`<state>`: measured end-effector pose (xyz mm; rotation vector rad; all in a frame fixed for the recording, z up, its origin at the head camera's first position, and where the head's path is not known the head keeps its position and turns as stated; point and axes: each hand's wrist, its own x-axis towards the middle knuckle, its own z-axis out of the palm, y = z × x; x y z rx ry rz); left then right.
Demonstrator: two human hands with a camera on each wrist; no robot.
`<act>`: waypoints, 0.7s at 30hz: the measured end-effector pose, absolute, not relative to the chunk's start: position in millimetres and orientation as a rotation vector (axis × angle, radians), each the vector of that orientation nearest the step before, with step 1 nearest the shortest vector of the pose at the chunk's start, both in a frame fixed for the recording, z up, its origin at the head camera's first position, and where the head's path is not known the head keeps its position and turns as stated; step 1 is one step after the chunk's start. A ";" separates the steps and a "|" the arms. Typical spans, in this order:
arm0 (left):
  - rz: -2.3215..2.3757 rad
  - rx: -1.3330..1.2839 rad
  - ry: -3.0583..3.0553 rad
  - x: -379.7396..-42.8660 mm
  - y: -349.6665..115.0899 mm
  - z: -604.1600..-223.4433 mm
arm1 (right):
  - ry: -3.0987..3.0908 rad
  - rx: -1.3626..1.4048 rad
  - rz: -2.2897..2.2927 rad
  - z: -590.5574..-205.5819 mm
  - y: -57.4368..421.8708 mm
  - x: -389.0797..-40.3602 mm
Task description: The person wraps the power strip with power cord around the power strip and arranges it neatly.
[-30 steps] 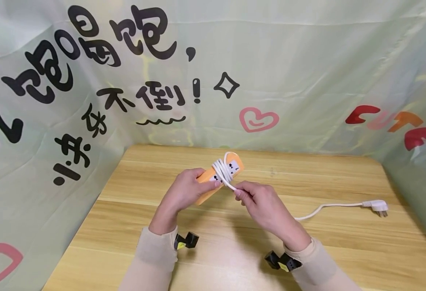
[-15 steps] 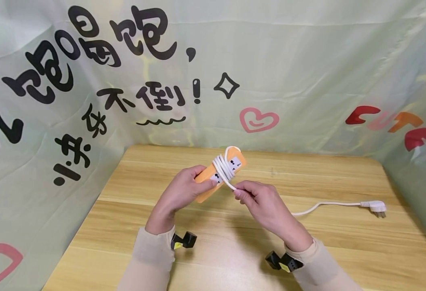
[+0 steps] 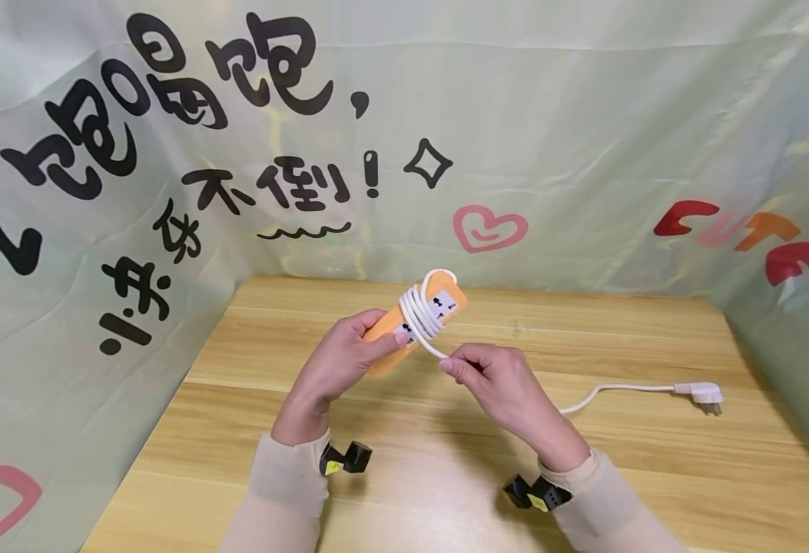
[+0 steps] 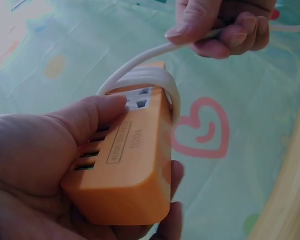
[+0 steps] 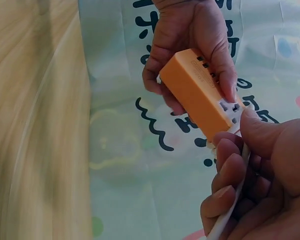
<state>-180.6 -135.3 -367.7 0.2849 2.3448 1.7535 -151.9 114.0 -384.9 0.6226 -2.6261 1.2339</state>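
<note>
we note a printed curtain (image 3: 584, 146) behind a wooden table (image 3: 224, 445). above it, left hand (image 3: 342, 355) and right hand (image 3: 499, 384) are apart, the former gripping an orange power strip (image 4: 132, 170), the latter pinching the white cord (image 3: 419, 313) wound round it. we find the plug (image 3: 705, 393) on the table's right.

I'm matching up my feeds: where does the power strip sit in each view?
Head: the power strip is just below centre, gripped by the left hand.
Left wrist: the power strip is left of and below centre.
Right wrist: the power strip is above and right of centre.
Shared landmark: the white cord, held by the right hand in all three.
</note>
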 end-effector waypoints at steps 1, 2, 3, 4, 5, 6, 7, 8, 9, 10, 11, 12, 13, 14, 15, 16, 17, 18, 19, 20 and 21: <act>1.764 0.283 2.336 -180.6 -134.6 -367.3 | -2.628 0.616 1.232 -385.1 114.0 -152.3; 1.776 0.279 2.324 -180.5 -133.8 -367.0 | -2.629 0.617 1.231 -385.1 114.1 -152.5; 1.790 0.275 2.308 -180.4 -133.1 -366.7 | -2.634 0.623 1.235 -385.2 114.3 -152.9; 1.804 0.269 2.293 -180.6 -132.5 -366.9 | -2.640 0.638 1.238 -385.4 114.8 -152.9; 1.818 0.264 2.278 -180.7 -131.9 -367.0 | -2.646 0.659 1.255 -385.4 115.0 -153.1; 1.833 0.264 2.260 -181.1 -131.4 -367.3 | -2.653 0.681 1.273 -385.5 115.5 -153.3; 1.847 0.260 2.246 -181.2 -131.3 -367.5 | -2.659 0.704 1.293 -385.6 115.7 -153.3; 1.860 0.254 2.234 -181.4 -131.4 -367.8 | -2.666 0.725 1.312 -385.7 115.9 -153.4; 1.871 0.252 2.226 -181.5 -131.6 -367.8 | -2.673 0.737 1.331 -385.7 116.1 -153.6; 1.878 0.252 2.218 -181.5 -131.9 -367.7 | -2.676 0.743 1.343 -385.9 116.3 -153.9; 1.883 0.255 2.211 -181.4 -132.2 -367.4 | -2.680 0.735 1.354 -385.7 116.1 -154.2; 1.886 0.261 2.203 -181.3 -132.6 -367.2 | -2.684 0.724 1.351 -385.9 116.2 -154.4; 1.885 0.260 2.200 -180.9 -132.9 -366.7 | -2.686 0.707 1.345 -385.9 116.2 -154.6; 1.882 0.265 2.195 -180.8 -133.2 -366.6 | -2.690 0.687 1.335 -386.3 116.1 -155.0; 1.879 0.273 2.189 -180.6 -133.4 -366.3 | -2.693 0.666 1.327 -386.7 116.1 -155.5; 1.876 0.279 2.184 -180.6 -133.7 -366.3 | -2.697 0.648 1.318 -387.2 116.2 -156.0; 1.874 0.287 2.183 -180.6 -134.0 -366.4 | -2.699 0.631 1.309 -387.3 116.2 -156.4; 1.877 0.295 2.175 -180.7 -134.3 -366.4 | -2.701 0.618 1.299 -387.6 116.3 -156.9; 1.878 0.300 2.169 -180.9 -134.7 -366.6 | -2.704 0.607 1.288 -387.8 116.3 -157.5; 1.881 0.309 2.160 -181.2 -135.1 -366.7 | -2.708 0.600 1.275 -388.2 116.5 -158.2; 1.884 0.318 2.150 -181.6 -135.6 -366.9 | -2.713 0.598 1.260 -388.6 116.8 -159.0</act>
